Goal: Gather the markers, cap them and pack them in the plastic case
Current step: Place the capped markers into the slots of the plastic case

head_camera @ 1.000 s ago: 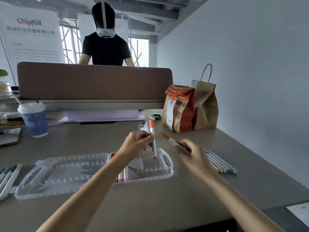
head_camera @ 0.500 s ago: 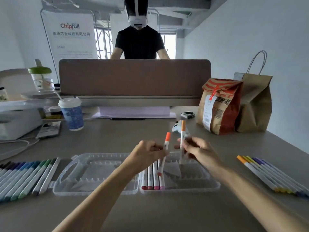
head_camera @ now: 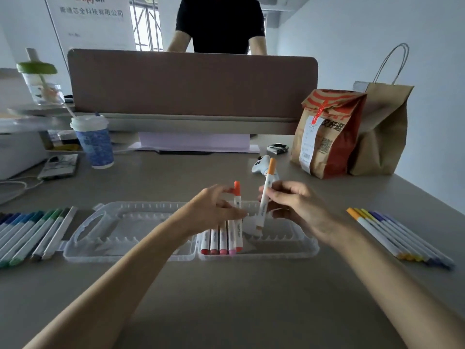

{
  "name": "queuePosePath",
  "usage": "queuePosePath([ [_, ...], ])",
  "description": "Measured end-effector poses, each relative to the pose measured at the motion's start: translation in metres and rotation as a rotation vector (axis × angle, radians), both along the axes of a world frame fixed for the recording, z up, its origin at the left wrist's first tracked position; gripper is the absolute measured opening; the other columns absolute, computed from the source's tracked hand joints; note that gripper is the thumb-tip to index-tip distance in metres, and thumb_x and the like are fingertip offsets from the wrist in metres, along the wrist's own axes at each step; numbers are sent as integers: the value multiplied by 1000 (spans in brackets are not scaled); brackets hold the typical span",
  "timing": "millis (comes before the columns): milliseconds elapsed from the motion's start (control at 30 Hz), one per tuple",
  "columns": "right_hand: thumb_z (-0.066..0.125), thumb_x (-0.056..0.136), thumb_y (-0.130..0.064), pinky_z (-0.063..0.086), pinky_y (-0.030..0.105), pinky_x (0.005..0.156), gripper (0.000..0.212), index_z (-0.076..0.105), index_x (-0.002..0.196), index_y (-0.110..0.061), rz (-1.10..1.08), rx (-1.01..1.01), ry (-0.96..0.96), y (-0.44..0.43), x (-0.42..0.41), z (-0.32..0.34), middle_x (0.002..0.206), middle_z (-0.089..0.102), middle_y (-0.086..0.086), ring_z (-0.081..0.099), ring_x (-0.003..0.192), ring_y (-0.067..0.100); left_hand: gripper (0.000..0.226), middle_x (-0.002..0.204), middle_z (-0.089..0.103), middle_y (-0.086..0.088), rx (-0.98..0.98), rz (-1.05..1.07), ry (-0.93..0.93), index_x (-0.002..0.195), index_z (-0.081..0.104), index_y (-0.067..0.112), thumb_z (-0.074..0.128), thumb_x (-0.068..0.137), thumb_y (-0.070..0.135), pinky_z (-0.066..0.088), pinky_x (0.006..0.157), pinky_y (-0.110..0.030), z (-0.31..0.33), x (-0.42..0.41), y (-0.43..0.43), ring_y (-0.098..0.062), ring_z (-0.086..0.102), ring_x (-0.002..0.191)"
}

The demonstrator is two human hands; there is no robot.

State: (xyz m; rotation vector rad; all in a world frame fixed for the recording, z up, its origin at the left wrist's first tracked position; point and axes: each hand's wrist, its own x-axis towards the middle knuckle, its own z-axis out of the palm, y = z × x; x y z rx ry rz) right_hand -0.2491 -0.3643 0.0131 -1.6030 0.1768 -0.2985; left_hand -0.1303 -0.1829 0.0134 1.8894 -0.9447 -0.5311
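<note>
Red-capped marker lowered into case, left grip holding | right grip holds orange-capped marker

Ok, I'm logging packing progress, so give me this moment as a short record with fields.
Left hand: grips red-orange marker
Right hand: holds orange marker, tilted over case
Case: open, red and pink markers in right half
Unpacked: blue-green row left of case, yellow-purple row right of it
</note>
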Motion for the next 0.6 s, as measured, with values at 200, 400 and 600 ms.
queuePosePath([
  [200,63,93,-22,52,23,72,31,66,111,2,-13,-40,-4,5,-5,4,95,71,9,67,84,16,82,84,67,15,88,8,-443,148,25,36,71,80,47,44,65,-11,-16,3,-5,9,58,62],
  [400,63,92,-23,52,21,70,30,67,108,3,-20,-77,6,6,-8,6,95,73,5,69,84,14,55,108,56,13,186,1,-666,129,53,25,64,83,53,42,84,-20,-22,5,-4,-5,53,99],
  [600,64,92,-24,49,31,81,25,70,107,-4,-19,-111,39,8,-6,2,95,74,2,68,88,14,76,150,33,15,387,-124,-669,142,40,38,46,76,74,22,112,-38,-17,12,2,-11,24,138],
])
